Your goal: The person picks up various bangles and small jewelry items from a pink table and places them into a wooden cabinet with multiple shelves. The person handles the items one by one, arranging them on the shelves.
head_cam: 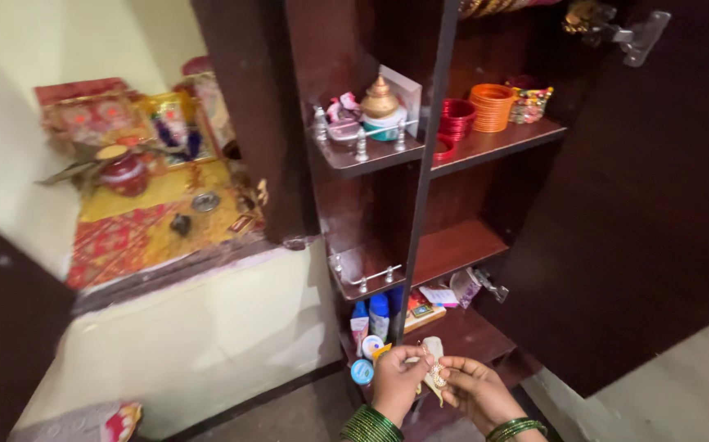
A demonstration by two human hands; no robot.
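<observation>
Pinching small cream packet, both hands.

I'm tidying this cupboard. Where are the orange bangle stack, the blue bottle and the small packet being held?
orange bangle stack point(492, 106), head view, side of stack.
blue bottle point(380, 316), head view, its body.
small packet point(434, 360), head view, pale upper part between both hands.

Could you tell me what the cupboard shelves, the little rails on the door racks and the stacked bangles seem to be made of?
Cupboard shelves: dark brown wood or laminate, smooth with a slight sheen. Rails: shiny silvery metal, by their bright glints. Stacked bangles: glossy orange and red, probably glass or plastic; the look leaves it open.
</observation>
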